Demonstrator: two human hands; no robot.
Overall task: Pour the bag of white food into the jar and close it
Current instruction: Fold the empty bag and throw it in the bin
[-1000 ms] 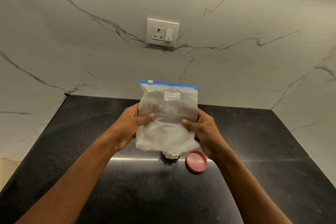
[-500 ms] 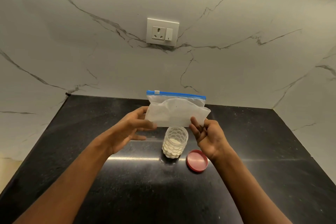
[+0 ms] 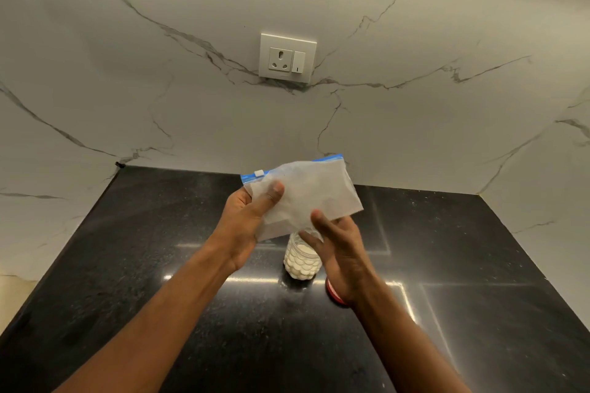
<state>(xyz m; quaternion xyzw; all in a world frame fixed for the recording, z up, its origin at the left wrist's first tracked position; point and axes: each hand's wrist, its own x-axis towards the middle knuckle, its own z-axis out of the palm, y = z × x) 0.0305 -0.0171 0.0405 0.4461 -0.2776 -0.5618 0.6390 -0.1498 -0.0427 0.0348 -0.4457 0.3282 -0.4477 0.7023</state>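
While the left hand (image 3: 245, 220) pinches the limp, seemingly emptied zip-lock bag (image 3: 306, 195) above the jar (image 3: 301, 260), already holding white food, the right hand (image 3: 338, 249) hangs spread, and the red lid (image 3: 333, 295) at the jar's 4 o'clock remains unfitted.

Clear zip bag (image 3: 306, 195), blue slider strip along upper edge, white slider tab at left end; folded flat, apparently emptied, tilted with right end raised, held in air directly above jar. Ribbed clear jar (image 3: 301, 262), upright on black counter, uncapped, filled with white food (image 3: 300, 266) to roughly two-thirds of height; mouth partly hidden behind bag. Red lid (image 3: 333, 295), flat on counter just right of jar, mostly hidden; only left rim visible.
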